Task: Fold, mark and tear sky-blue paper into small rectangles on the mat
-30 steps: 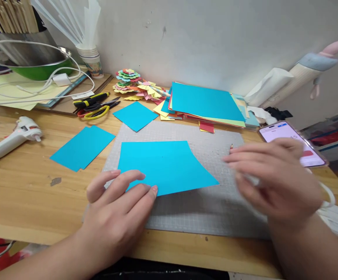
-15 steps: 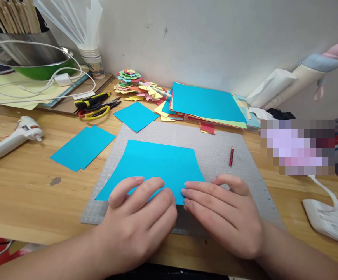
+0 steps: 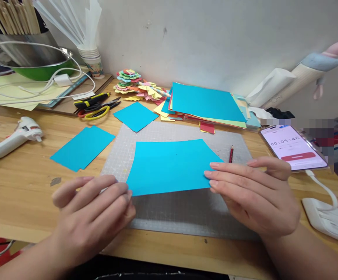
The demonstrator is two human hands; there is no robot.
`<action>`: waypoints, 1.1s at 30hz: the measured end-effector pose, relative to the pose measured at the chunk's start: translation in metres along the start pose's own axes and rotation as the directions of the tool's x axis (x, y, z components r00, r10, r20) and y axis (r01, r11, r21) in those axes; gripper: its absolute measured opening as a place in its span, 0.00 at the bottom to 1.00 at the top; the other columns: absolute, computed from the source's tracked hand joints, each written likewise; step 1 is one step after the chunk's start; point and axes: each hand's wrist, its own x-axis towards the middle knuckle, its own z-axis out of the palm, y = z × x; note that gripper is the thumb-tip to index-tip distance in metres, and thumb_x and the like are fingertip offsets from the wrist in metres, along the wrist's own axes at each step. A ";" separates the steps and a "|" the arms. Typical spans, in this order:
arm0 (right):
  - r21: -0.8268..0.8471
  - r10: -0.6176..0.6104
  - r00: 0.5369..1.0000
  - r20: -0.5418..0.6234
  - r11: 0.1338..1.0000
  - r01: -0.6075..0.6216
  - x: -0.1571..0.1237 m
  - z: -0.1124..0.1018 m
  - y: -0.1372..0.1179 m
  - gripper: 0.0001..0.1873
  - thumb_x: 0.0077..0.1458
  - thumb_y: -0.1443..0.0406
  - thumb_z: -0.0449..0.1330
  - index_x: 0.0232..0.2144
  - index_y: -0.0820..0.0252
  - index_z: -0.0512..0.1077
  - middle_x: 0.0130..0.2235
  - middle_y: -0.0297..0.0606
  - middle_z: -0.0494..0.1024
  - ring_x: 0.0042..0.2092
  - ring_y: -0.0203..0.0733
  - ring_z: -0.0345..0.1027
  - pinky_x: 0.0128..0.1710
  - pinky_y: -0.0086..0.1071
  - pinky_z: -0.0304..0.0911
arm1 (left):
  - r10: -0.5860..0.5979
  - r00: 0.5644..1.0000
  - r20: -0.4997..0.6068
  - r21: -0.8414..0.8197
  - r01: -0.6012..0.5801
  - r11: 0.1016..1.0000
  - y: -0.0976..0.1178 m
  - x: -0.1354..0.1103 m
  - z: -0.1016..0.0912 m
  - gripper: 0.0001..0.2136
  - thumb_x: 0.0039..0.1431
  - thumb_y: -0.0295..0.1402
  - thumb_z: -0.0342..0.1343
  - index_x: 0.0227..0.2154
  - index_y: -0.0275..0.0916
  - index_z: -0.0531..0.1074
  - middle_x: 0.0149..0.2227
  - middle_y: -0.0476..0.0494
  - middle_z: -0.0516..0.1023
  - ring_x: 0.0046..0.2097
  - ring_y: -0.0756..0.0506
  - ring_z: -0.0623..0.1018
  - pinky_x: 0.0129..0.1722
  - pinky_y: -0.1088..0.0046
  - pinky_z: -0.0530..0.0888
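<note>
A sheet of blue paper [image 3: 171, 165] is held by its two near corners, its near edge lifted over the grey cutting mat [image 3: 175, 217]. My left hand [image 3: 96, 214] pinches the near left corner, the thumb hidden. At the near right corner, my right hand [image 3: 253, 194] grips the sheet with fingers on top and the thumb underneath, out of sight. A short red and black pencil [image 3: 231, 154] lies on the mat just beyond my right fingers. Other blue paper pieces lie beside the mat, one at the left [image 3: 83, 147] and a squarish one [image 3: 136, 116] at the back.
A hot glue gun [image 3: 26, 132] lies at the left, with scissors [image 3: 101, 110] farther back. Behind the mat stand a stack of coloured paper [image 3: 208, 103] and layered paper crafts [image 3: 128, 81]. A phone [image 3: 294, 147] showing a timer rests at the right, its white cable attached.
My hands have moved apart, the left to the left and the right to the right and away from me. The blue sheet has shifted right, and its near edge has risen off the mat.
</note>
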 end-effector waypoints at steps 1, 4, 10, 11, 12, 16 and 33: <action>-0.005 -0.005 1.000 -0.012 1.000 0.004 0.000 0.000 0.001 0.08 0.57 0.73 0.60 0.32 0.53 0.73 0.35 0.27 0.84 0.37 0.40 0.79 0.41 0.40 0.57 | -0.022 1.000 0.007 0.013 0.022 1.000 -0.003 -0.003 -0.002 0.09 0.53 0.25 0.62 0.26 0.43 0.69 0.26 0.53 0.80 0.34 0.45 0.78 0.35 0.63 0.69; -0.003 -0.015 1.000 -0.019 1.000 0.015 0.001 0.000 0.003 0.08 0.58 0.73 0.59 0.32 0.54 0.73 0.34 0.27 0.84 0.38 0.41 0.79 0.41 0.40 0.57 | -0.083 0.996 0.014 0.049 0.082 0.995 -0.010 -0.012 -0.005 0.08 0.55 0.28 0.61 0.25 0.43 0.68 0.25 0.54 0.79 0.34 0.46 0.78 0.35 0.63 0.70; 0.023 -0.036 0.999 0.006 0.999 0.036 0.002 0.004 -0.001 0.09 0.57 0.74 0.60 0.31 0.54 0.73 0.35 0.26 0.84 0.39 0.40 0.79 0.40 0.40 0.58 | -0.179 0.984 0.015 0.028 0.178 0.984 -0.014 -0.022 -0.002 0.06 0.56 0.35 0.57 0.24 0.44 0.70 0.27 0.56 0.78 0.37 0.49 0.77 0.40 0.65 0.71; 0.025 -0.035 0.999 0.000 0.999 0.035 0.002 0.005 -0.001 0.09 0.57 0.74 0.61 0.31 0.54 0.73 0.35 0.27 0.84 0.39 0.40 0.79 0.40 0.40 0.58 | -0.173 0.985 0.015 0.025 0.173 0.985 -0.014 -0.022 -0.002 0.07 0.56 0.35 0.57 0.24 0.44 0.69 0.27 0.57 0.78 0.37 0.49 0.77 0.39 0.65 0.71; 0.028 -0.035 0.999 -0.004 0.999 0.035 0.002 0.005 -0.002 0.09 0.57 0.74 0.61 0.31 0.55 0.73 0.34 0.27 0.84 0.39 0.40 0.79 0.41 0.40 0.58 | -0.170 0.985 0.009 0.026 0.170 0.985 -0.014 -0.022 -0.002 0.07 0.56 0.34 0.57 0.24 0.44 0.69 0.27 0.57 0.78 0.37 0.49 0.77 0.39 0.65 0.71; 0.038 -0.023 1.000 0.011 0.999 0.023 0.000 0.003 0.003 0.10 0.56 0.75 0.60 0.31 0.54 0.73 0.35 0.28 0.84 0.39 0.40 0.79 0.42 0.40 0.59 | -0.188 0.982 0.027 0.010 0.188 0.982 -0.019 -0.022 -0.002 0.08 0.57 0.33 0.56 0.23 0.43 0.68 0.28 0.55 0.77 0.37 0.47 0.76 0.38 0.62 0.71; 0.329 0.227 0.869 0.440 0.860 -0.391 -0.014 0.035 0.011 0.14 0.61 0.57 0.57 0.46 0.55 0.71 0.51 0.42 0.76 0.54 0.48 0.67 0.53 0.48 0.59 | -0.390 0.579 0.716 0.185 0.382 0.905 -0.068 0.035 0.044 0.28 0.46 0.55 0.61 0.49 0.47 0.70 0.52 0.39 0.67 0.53 0.30 0.67 0.49 0.51 0.61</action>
